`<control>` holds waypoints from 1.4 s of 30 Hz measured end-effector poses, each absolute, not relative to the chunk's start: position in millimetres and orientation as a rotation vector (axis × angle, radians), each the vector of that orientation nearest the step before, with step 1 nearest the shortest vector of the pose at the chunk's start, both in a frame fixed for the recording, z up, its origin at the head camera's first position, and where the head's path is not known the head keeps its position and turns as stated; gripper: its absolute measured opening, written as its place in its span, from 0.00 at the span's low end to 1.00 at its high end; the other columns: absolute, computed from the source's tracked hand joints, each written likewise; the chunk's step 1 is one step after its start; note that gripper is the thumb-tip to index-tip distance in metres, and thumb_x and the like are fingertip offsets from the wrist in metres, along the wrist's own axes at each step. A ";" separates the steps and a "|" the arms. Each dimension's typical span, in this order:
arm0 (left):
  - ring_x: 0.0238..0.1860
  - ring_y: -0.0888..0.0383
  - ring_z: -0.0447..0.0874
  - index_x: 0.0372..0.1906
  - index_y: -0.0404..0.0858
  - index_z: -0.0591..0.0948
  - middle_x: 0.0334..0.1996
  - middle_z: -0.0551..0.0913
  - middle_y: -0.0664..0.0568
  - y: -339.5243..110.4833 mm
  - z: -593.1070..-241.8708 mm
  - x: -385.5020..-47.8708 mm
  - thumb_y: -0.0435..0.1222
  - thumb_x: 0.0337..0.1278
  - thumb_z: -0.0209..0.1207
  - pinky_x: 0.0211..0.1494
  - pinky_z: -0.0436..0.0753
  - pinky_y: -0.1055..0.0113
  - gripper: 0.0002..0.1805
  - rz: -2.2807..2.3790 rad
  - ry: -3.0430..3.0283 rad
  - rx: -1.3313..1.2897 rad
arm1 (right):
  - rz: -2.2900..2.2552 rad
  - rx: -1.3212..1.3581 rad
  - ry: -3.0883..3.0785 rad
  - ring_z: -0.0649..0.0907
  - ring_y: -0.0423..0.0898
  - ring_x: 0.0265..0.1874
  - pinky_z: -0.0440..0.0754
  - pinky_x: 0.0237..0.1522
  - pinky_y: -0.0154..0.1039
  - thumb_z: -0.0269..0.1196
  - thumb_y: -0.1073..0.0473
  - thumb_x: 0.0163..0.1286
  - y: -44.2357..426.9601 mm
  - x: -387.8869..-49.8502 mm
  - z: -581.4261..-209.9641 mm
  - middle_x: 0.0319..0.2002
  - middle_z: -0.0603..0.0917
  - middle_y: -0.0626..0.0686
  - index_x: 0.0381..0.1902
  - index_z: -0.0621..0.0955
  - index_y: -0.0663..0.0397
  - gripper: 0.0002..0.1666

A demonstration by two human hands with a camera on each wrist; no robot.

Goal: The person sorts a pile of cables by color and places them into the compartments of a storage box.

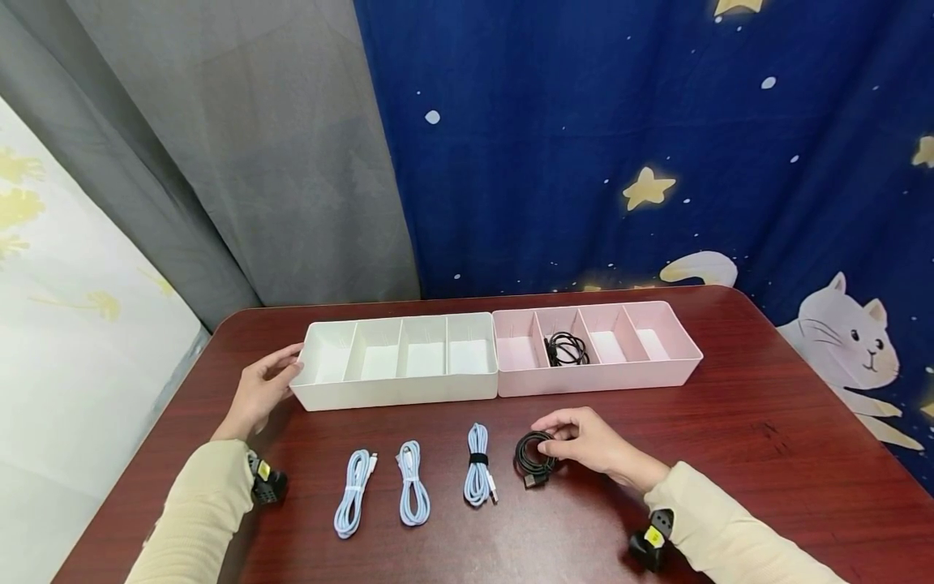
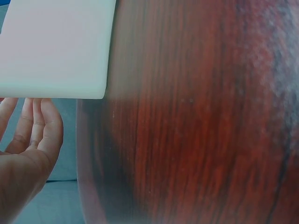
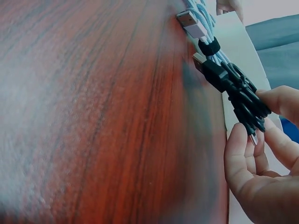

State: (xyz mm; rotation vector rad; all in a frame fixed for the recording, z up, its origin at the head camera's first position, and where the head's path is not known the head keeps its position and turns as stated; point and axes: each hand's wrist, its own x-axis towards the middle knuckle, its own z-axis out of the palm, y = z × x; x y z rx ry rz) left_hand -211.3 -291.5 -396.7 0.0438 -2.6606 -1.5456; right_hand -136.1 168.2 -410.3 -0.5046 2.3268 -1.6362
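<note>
My right hand (image 1: 587,444) pinches a coiled black USB cable (image 1: 527,456) between thumb and fingers, at the table's middle. In the right wrist view its USB-A plug (image 3: 212,72) points away from the hand. My left hand (image 1: 264,388) touches the left end of a white divided box (image 1: 397,392) with relaxed fingers. That end partly hides its fingertips in the left wrist view. Joined to the white box's right end is a pink divided box (image 1: 598,376). Another coiled black cable (image 1: 567,349) lies in its second compartment from the left.
Three bundled light-blue cables lie before the boxes: a left one (image 1: 354,493), a middle one (image 1: 413,483) and one with a black strap (image 1: 477,478). The dark red wooden table (image 1: 773,454) meets a grey curtain (image 1: 292,162) and a blue starry curtain (image 1: 554,146).
</note>
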 end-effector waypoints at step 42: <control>0.36 0.73 0.72 0.63 0.38 0.64 0.51 0.67 0.43 -292.9 -399.3 -212.8 0.45 0.61 0.49 0.35 0.76 0.72 0.28 -1.603 -2.633 0.063 | -1.730 -0.474 2.335 0.78 0.40 0.29 0.75 0.31 0.32 0.64 0.64 0.55 182.9 -137.0 -383.3 0.36 0.78 0.64 0.44 0.76 0.70 0.19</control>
